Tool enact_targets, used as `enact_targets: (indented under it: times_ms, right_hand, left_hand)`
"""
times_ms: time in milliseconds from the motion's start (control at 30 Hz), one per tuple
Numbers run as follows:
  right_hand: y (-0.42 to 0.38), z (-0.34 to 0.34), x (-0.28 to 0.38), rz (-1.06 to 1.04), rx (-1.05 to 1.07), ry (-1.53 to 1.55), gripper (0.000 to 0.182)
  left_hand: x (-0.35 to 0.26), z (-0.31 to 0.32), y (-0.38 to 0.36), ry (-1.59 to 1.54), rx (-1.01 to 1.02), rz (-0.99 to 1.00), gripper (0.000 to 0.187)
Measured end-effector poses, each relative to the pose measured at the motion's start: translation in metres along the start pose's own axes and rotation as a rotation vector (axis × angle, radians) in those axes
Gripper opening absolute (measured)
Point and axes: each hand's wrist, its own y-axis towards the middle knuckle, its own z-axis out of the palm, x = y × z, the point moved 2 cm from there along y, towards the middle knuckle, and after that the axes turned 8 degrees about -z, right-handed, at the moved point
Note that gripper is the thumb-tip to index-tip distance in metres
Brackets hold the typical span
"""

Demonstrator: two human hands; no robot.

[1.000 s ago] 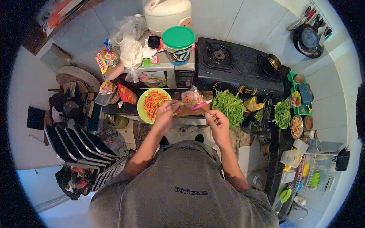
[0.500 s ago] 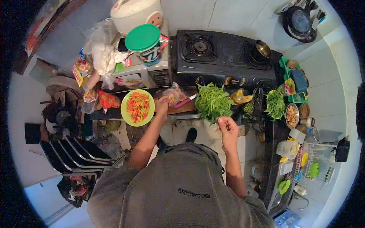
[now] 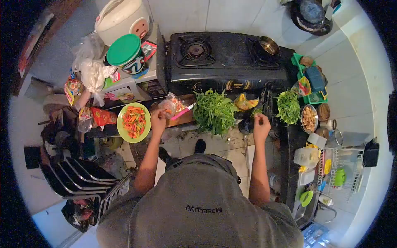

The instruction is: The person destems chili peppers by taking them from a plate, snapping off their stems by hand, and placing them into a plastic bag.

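Just right of the green plate of red and orange chillies (image 3: 134,122), my left hand (image 3: 158,120) is closed at the edge of a clear plastic bag (image 3: 173,105); small orange pieces show at its fingertips. A pink-handled knife (image 3: 182,111) lies beside the bag on a wooden board (image 3: 185,120). My right hand (image 3: 261,127) is closed in a pinch over a black bag, near small green pieces (image 3: 256,111); what its fingers hold is too small to name. Between my hands sits a large pile of leafy greens (image 3: 214,112).
A black gas stove (image 3: 229,58) stands behind the greens. At the right are more greens (image 3: 288,107), a bowl of brown pieces (image 3: 309,118), a green basket (image 3: 298,62) and a dish rack (image 3: 343,173). A green-lidded tub (image 3: 124,50) stands at the left.
The view has shifted, so the counter items appear further left. My right hand has moved right, from the front of the large greens to the black bag. My left hand stays by the clear bag.
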Motion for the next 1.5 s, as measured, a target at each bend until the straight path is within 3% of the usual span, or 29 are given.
enact_targets:
  times_ms: [67, 167, 233, 333, 400, 500, 567, 633, 733, 867, 967, 1033, 1067, 1167, 1200, 1300, 1433, 1500]
  right_hand:
    - [0.003, 0.005, -0.039, -0.022, 0.078, -0.178, 0.020]
    - [-0.006, 0.015, -0.079, 0.014, 0.039, -0.315, 0.022]
    - [-0.011, 0.019, -0.051, 0.033, 0.019, -0.344, 0.022]
    - [-0.020, 0.035, 0.017, -0.059, -0.138, -0.057, 0.013]
    - [-0.035, 0.060, 0.066, -0.201, -0.024, 0.116, 0.011]
    - [-0.076, 0.122, 0.126, -0.247, 0.260, 0.242, 0.010]
    - [-0.099, 0.171, 0.153, -0.131, 0.525, 0.409, 0.018]
    - [-0.115, 0.213, 0.159, -0.111, 0.666, 0.182, 0.029]
    - [-0.123, 0.268, 0.150, -0.027, 0.775, -0.014, 0.033]
    - [-0.119, 0.283, 0.156, 0.019, 0.715, -0.042, 0.037]
    - [-0.098, 0.275, 0.164, -0.083, 0.651, -0.095, 0.025]
    - [-0.083, 0.260, 0.176, -0.179, 0.475, -0.007, 0.019]
    - [-0.074, 0.253, 0.178, -0.203, 0.489, 0.163, 0.014]
    - [-0.058, 0.229, 0.208, -0.258, 0.475, 0.193, 0.023]
    - [-0.058, 0.229, 0.209, -0.325, 0.434, 0.170, 0.016]
    - [-0.064, 0.265, 0.175, -0.405, 0.477, 0.043, 0.020]
    - [-0.062, 0.238, 0.209, -0.314, 0.416, 0.080, 0.023]
    - [-0.067, 0.240, 0.205, -0.370, 0.427, 0.046, 0.023]
  left_hand:
    - [-0.010, -0.013, -0.003, -0.004, -0.030, -0.095, 0.020]
    - [-0.019, -0.026, 0.007, 0.194, -0.059, -0.017, 0.023]
    - [-0.024, -0.031, 0.012, 0.232, -0.059, 0.052, 0.029]
    - [-0.022, -0.030, 0.022, 0.316, -0.001, 0.028, 0.036]
    - [-0.019, -0.027, 0.028, 0.400, 0.081, 0.017, 0.036]
    - [-0.017, -0.023, 0.037, 0.424, 0.141, 0.032, 0.032]
    - [-0.018, -0.023, 0.039, 0.440, 0.102, 0.029, 0.027]
    - [-0.021, -0.025, 0.042, 0.442, 0.216, -0.114, 0.021]
    - [-0.033, -0.030, 0.038, 0.372, 0.145, -0.127, 0.016]
    - [-0.031, -0.037, 0.043, 0.325, 0.169, -0.102, 0.018]
    - [-0.019, -0.041, 0.058, 0.348, 0.115, -0.028, 0.018]
    - [-0.049, -0.062, 0.058, 0.163, 0.124, -0.144, 0.020]
    - [-0.070, -0.075, 0.057, 0.191, 0.142, -0.158, 0.024]
    - [-0.079, -0.084, 0.062, 0.258, 0.181, -0.098, 0.026]
    - [-0.074, -0.082, 0.063, 0.256, 0.183, -0.101, 0.026]
    - [-0.062, -0.069, 0.064, 0.382, 0.244, -0.186, 0.026]
    - [-0.064, -0.070, 0.055, 0.252, 0.142, -0.134, 0.025]
    - [-0.061, -0.070, 0.056, 0.230, 0.112, -0.103, 0.024]
